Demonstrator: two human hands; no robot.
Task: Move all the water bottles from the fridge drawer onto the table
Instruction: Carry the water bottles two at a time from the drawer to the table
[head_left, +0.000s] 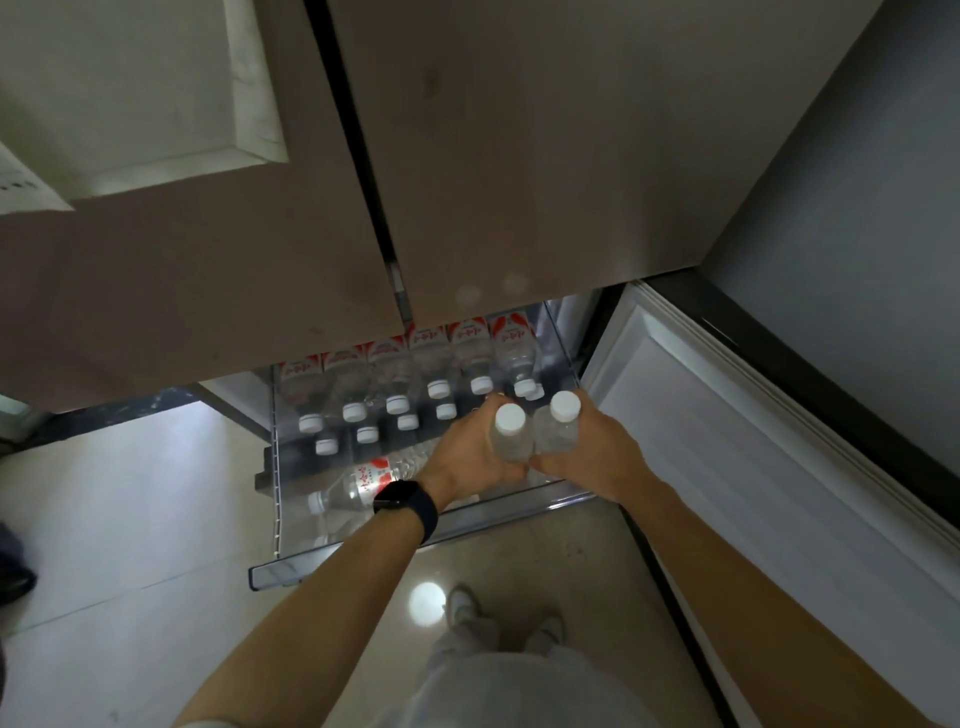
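Observation:
The clear fridge drawer (415, 538) is pulled out below the closed upper doors. Several water bottles with white caps and red labels (436, 364) stand upright in rows at its back. One bottle (358, 486) lies on its side near the drawer's front. My left hand (467, 457), with a black watch on the wrist, grips an upright bottle (509, 434) over the drawer's right front part. My right hand (597, 452) grips a second upright bottle (561, 423) right beside the first. The two bottles touch side by side.
The open lower fridge door (753, 441) stands at the right, close to my right arm. The closed upper fridge doors (467, 156) overhang the drawer's back. Pale tiled floor (130, 545) spreads to the left, and my legs and shoes (462, 603) are below the drawer.

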